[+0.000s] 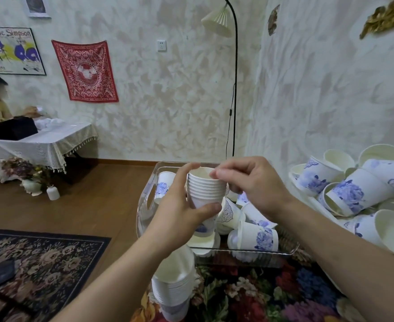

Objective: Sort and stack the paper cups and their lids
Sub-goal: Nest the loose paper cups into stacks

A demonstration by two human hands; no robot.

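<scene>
left hand (182, 205): wrapped around nested cup stack (205, 190), held upright above clear tray (145, 205) to receive more cups.
right hand (249, 182): fingertips pinching top rim, likely seating it.
loose cups (353, 194): heaped right, unsorted.

I am seeing everything through one wide-angle camera sitting on my head, looking forward and slightly down. My left hand (179, 205) and right hand (251, 182) are filling the centre, close to the lens. The clear plastic tray (145, 205) is lying just beyond them, the textured cream wall (168, 101) at twelve o'clock, far off.
</scene>
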